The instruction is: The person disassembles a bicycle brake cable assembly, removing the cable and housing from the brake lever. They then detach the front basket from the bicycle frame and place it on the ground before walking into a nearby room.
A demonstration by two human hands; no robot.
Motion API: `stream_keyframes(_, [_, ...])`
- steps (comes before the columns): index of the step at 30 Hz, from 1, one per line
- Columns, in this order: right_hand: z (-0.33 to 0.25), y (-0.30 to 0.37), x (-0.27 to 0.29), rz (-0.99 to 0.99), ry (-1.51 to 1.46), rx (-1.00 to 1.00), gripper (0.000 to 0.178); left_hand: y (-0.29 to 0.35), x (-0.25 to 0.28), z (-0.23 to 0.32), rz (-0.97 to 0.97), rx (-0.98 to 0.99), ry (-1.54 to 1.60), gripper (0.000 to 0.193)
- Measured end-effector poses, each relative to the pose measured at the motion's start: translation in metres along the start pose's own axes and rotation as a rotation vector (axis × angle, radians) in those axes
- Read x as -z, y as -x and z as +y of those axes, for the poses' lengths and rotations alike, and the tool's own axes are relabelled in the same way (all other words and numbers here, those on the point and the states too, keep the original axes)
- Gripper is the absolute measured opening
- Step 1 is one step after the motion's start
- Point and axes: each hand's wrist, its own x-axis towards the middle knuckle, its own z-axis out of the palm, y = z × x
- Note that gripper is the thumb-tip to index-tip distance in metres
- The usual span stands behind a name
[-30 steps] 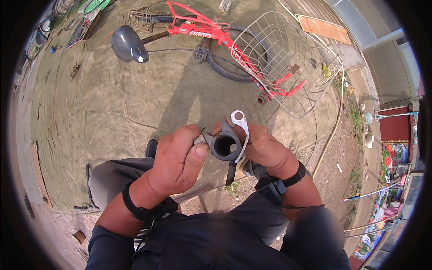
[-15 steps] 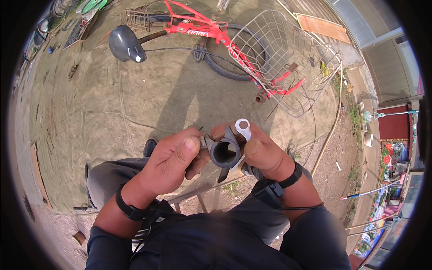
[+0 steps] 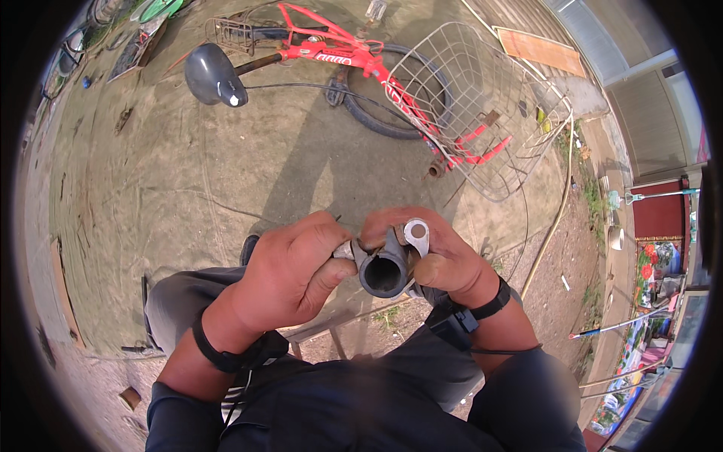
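1. Between my left hand (image 3: pixel 290 275) and right hand (image 3: pixel 452 256): a grey tubular clamp (image 3: pixel 383 277), open end facing me.
2. Left: I pinch the clamp's stub (image 3: pixel 344 251).
3. Right: I grip its other side, thumb over the silver lever (image 3: pixel 416 232).
4. Beyond: red bicycle frame (image 3: pixel 331 53).

Grey collar (image 3: pixel 395 255) is now held nearer the body, slightly further right. Silver lever (image 3: pixel 424 242), earlier seen nearly full length, is mostly covered by right hand (image 3: pixel 450 258), round end exposed. Left hand (image 3: pixel 286 264): thumb, raised before, is lowered beside silver stub (image 3: pixel 344 250).
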Motion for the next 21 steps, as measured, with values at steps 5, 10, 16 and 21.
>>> stream_keyframes(5, [-0.001,0.005,-0.002,0.043,-0.078,-0.007,0.079,0.0,0.003,0.012,-0.088,0.375,0.598,0.036])
stream_keyframes(10, [-0.003,0.005,0.0,0.014,0.005,-0.051,0.091,-0.002,0.011,0.021,-0.216,0.791,1.095,0.049])
stream_keyframes(16, [-0.002,0.002,0.001,0.012,-0.024,-0.064,0.088,-0.003,0.011,0.016,-0.223,0.659,0.943,0.038])
stream_keyframes(21, [0.002,0.005,-0.008,0.083,-0.12,-0.078,0.085,-0.002,0.01,0.014,-0.177,0.493,0.672,0.034])
